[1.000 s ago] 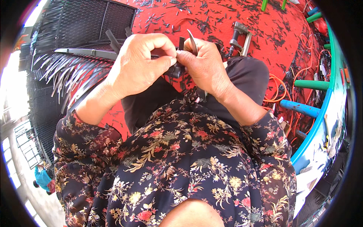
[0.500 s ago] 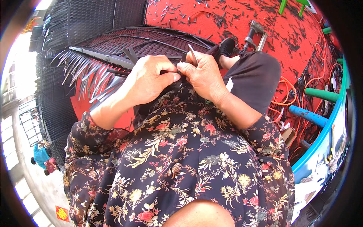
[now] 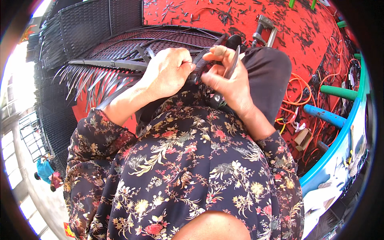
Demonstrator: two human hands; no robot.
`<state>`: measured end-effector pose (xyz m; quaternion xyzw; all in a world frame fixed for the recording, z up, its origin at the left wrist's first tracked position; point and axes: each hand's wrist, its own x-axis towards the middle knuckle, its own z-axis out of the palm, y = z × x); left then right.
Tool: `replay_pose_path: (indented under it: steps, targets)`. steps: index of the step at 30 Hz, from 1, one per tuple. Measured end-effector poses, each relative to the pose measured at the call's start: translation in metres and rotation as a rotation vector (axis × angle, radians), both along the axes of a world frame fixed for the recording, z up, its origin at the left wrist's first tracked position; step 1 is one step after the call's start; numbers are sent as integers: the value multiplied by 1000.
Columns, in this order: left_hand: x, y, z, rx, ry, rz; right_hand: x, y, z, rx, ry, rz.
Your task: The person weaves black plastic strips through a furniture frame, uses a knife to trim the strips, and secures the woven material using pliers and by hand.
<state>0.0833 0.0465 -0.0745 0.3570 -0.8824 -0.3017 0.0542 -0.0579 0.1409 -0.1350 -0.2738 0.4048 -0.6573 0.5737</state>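
Black strip (image 3: 199,56) is pinched by the left hand (image 3: 171,73); right hand (image 3: 235,85) loosely clasps a blade (image 3: 233,64).

blouse (image 3: 188,160): dark, red-and-cream floral | sleeves (image 3: 94,148): loose, matching | trousers (image 3: 270,74): plain, dark

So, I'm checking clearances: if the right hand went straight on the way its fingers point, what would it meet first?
Probably the dark wrapped piece just left of the right hand, before the left hand; depth is unclear.
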Motion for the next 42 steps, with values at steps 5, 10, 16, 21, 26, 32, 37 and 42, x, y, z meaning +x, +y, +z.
replay_pose_path:
  steps: [5, 10, 16, 21, 26, 32, 37, 42]
  targets:
    - [-18, -2, 6, 32, -7, 39, 2, 9, 2, 31, 207, 99]
    - [-21, -4, 4, -6, 18, 10, 9, 8, -8, 48, 244, -8]
    - [-24, 1, 5, 21, 2, 39, 20, 12, -1, 68, 219, -111]
    - [-25, 5, 0, -3, 3, 53, 15, 12, 0, 53, 64, -80]
    - [-15, 11, -4, -44, 41, 37, 15, 15, -7, 120, 29, -145]
    - [-11, 12, -12, 8, 52, 84, 8, 18, 7, 434, 1, 68]
    - [-15, 11, -12, 60, 14, 107, 7, 16, 11, 411, -183, 136]
    - [-18, 11, -21, 19, 95, 82, 9, 12, 10, 388, -232, 81]
